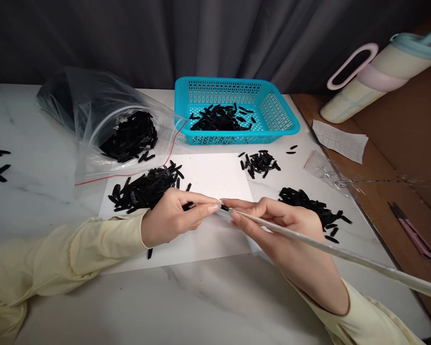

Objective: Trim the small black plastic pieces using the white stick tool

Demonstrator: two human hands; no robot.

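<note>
A small, slim black piece [224,207] is at the middle of the frame, tilted slightly down to the right, with only a short dark stretch of it showing. A long, thin, whitish rod [309,244] slants from just beside it to the lower right edge; whether their ends touch is too small to tell

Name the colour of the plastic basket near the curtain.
The basket is bright turquoise-blue; it shows best in the head view.
</note>
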